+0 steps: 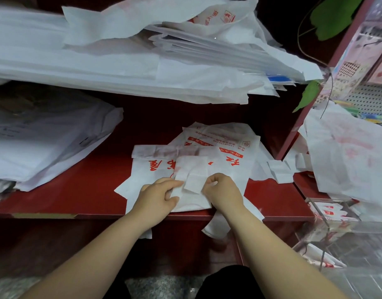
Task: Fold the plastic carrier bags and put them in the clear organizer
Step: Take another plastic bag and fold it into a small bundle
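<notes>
A white carrier bag with red print [192, 169] lies flat on the red shelf [82, 190], partly folded, with its handles turned over toward me. My left hand [157, 197] pinches the left handle strip between thumb and fingers. My right hand [222, 190] pinches the edge of the folded flap beside it. More printed bags [220, 137] lie underneath and behind. The clear organizer [341, 234] stands at the lower right and holds several folded bags.
A thick stack of white bags [99, 61] fills the shelf above. Another pile [45, 139] sits left on the red shelf. Loose bags [347, 152] hang at the right past a red upright post [304, 108]. Green leaves [308, 93] dangle near it.
</notes>
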{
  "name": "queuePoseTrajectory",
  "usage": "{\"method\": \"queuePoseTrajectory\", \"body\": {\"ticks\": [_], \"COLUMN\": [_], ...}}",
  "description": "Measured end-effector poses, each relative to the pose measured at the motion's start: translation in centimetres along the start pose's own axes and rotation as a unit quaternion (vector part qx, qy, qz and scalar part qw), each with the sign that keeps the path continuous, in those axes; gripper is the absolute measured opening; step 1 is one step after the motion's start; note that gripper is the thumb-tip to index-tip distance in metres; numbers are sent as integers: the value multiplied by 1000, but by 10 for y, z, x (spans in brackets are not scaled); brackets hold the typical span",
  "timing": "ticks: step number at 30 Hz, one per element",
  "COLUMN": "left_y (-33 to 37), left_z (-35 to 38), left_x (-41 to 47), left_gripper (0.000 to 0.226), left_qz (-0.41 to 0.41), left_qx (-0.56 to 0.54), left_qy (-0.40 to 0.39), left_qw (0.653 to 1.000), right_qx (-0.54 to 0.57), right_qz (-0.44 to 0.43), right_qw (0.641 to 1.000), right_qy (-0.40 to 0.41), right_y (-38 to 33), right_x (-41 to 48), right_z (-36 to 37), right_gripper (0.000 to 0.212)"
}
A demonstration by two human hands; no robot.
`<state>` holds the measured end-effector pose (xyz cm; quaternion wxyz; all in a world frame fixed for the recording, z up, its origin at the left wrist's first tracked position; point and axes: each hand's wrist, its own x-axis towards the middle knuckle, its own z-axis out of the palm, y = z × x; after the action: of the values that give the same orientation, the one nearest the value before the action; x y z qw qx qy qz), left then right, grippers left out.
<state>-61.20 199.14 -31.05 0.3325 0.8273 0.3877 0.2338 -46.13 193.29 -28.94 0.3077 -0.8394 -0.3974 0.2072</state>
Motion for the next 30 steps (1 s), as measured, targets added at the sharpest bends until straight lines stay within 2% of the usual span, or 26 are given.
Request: {"method": "queuePoseTrajectory", "body": {"ticks": [2,5,7,10,12,14,16,18,22,24,26,30], "left_y": [-3,-2,-2,1,1,0,-1,-2,-2,-2,-1,-4], "left_z": [-1,-1,-2,-4,-4,-4,-3,-2,-2,-2,-2,-1], "left_x": [-1,-3,-3,-2,0,0,1,1,1,1,1,0], "left_gripper": [37,42,53,81,89,87,71,68,101,102,111,114], "left_qz": [18,36,34,26,22,26,26,24,24,25,31,35], "left_qx": [20,110,156,196,218,251,274,278,280,277,274,272], "left_qy": [-6,-30,-68,-128,-149,-156,-158,-160,-160,-156,-150,-136], "left_qw": [1000,993,985,972,964,955,948,947,946,948,950,952], "right_qx": [5,17,28,37,44,35,1,-60,-220,-265,-267,-159], "right_qz": [-14,-28,-31,-40,-50,-64,-83,-119,-214,-237,-241,-223], "right_qw": [1000,999,999,999,998,997,996,990,952,934,933,962], "right_qy": [-4,1,0,-4,-2,13,32,39,17,-14,-24,-13], "right_y": [2,5,6,8,9,10,10,7,0,-2,-4,-11], "right_x": [-3,-6,-6,-6,-7,-8,-11,-14,-8,0,9,27], "right_z": [0,0,1,2,1,0,-2,-5,-10,-10,-10,-9], "right_gripper": [15,27,30,36,37,38,40,43,54,48,39,34]}}
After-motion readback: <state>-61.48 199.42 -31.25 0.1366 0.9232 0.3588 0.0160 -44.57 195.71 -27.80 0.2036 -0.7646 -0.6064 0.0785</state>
